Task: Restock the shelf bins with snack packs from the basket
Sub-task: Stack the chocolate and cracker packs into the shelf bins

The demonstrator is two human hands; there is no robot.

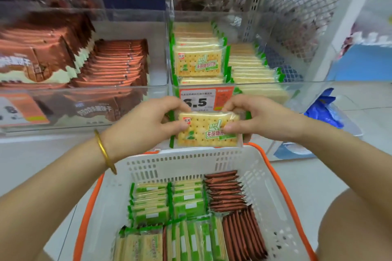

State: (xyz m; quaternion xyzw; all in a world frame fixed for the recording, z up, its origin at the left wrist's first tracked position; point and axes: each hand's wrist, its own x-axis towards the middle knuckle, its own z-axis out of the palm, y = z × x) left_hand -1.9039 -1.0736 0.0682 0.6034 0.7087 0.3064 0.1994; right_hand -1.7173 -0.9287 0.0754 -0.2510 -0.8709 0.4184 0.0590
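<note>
Both hands hold one green-and-yellow cracker pack flat, just above the far rim of the white basket. My left hand pinches its left edge and my right hand pinches its right edge. The pack hangs in front of the clear bin that holds rows of the same green cracker packs. Down in the basket lie more green packs and brown packs standing on edge.
A clear bin on the left holds brown chocolate snack packs. An orange price tag reading 6.5 hangs on the green bin's front. A blue plastic bag lies at the right beside a white shelf post. The basket has orange handles.
</note>
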